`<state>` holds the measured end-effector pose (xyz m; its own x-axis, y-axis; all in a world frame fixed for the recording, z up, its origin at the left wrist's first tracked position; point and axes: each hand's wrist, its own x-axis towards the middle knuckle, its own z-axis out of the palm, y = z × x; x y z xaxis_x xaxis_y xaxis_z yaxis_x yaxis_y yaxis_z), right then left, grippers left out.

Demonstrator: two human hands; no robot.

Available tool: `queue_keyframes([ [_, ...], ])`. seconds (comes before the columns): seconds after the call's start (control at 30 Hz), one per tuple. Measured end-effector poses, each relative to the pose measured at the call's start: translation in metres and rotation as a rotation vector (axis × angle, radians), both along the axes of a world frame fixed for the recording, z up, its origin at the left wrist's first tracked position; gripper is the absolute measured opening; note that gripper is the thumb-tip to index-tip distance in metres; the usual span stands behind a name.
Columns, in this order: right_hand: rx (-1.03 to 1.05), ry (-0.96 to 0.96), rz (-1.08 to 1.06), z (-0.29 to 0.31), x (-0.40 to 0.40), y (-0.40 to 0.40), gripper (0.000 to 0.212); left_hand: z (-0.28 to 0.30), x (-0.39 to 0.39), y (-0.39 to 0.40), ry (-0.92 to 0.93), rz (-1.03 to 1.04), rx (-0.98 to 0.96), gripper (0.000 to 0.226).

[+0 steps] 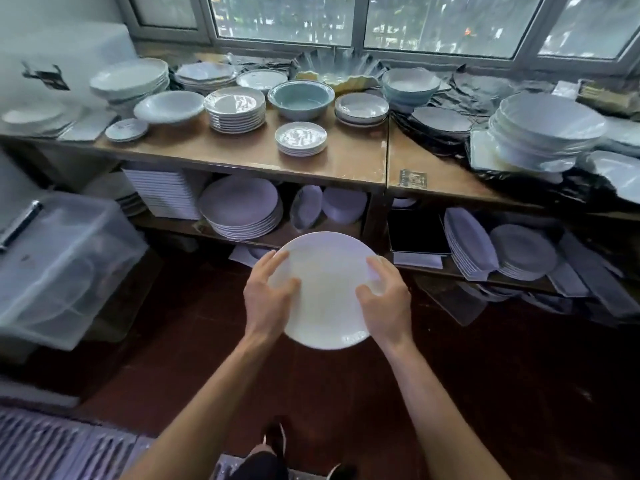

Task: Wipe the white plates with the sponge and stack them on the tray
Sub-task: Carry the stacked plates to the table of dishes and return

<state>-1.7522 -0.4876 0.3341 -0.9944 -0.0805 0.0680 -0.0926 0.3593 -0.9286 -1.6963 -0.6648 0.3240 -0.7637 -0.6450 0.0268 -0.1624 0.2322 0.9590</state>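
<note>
A round white plate point(327, 289) hangs in the air in front of me, over the dark red floor. My left hand point(268, 299) grips its left edge, thumb on the face. My right hand point(384, 303) grips the right edge the same way, fingers curled over the rim. A stack of similar white plates point(242, 206) lies on the lower shelf just beyond. No sponge and no tray are in view.
A wooden shelf top point(349, 168) holds several stacks of plates and bowls, among them a teal bowl point(300, 98). More dishes fill the lower shelf point(519, 252). A clear plastic bin point(59, 268) stands at the left. My shoes point(273, 441) show below.
</note>
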Motion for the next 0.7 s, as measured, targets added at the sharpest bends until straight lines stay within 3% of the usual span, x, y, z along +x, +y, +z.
queue_keyframes([
  [0.33,0.039,-0.004,0.128,-0.016,-0.134,-0.095,0.051,-0.027,-0.127,-0.097,-0.022,0.061,0.083,0.053],
  [0.7,0.021,-0.016,0.07,0.003,-0.264,-0.205,0.043,-0.009,-0.266,-0.206,-0.018,-0.006,0.143,0.054],
])
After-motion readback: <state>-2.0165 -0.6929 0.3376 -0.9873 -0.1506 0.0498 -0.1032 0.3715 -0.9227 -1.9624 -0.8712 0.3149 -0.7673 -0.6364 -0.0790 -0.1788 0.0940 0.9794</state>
